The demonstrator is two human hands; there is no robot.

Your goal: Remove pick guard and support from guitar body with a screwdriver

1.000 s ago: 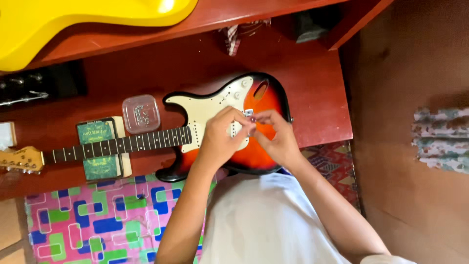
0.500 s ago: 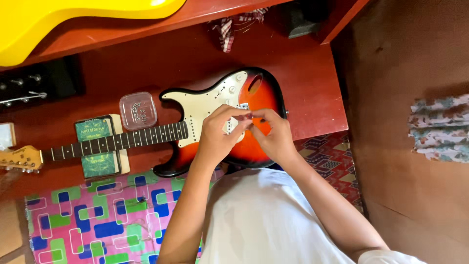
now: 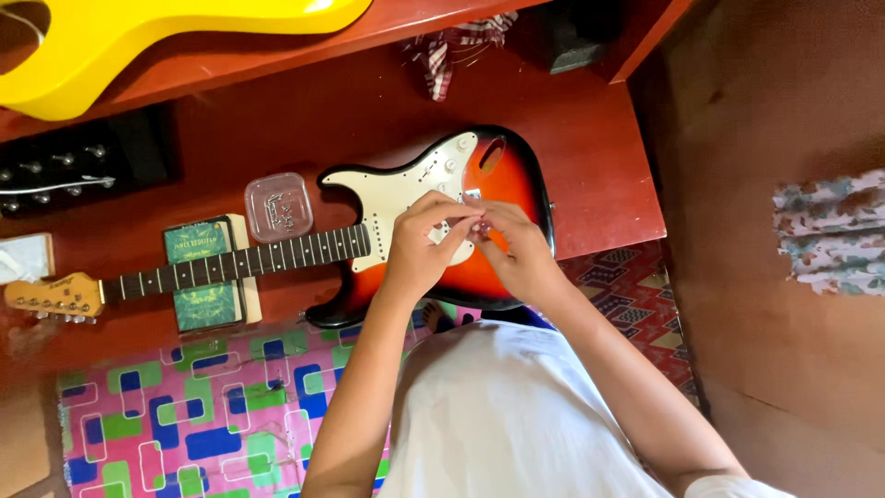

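Yellow guitar body [image 3: 166,37], clear plastic box [image 3: 278,207], green book [image 3: 203,275], checked cloth [image 3: 456,44], patterned mat [image 3: 203,415].

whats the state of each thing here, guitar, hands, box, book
sunburst electric guitar: flat on the red table, face up
left hand: over the guitar body, fingertips pinched
right hand: fingertips meeting the left, around something too small to tell
clear plastic box: lid on, beside the neck
green book: closed, under the neck
yellow guitar body: lying on the shelf above

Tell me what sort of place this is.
Probably a small guitar repair or setup bench. A sunburst electric guitar lies flat on the red wooden table under both hands, a yellow guitar body sits on the shelf above, and a small clear parts box stands nearby.
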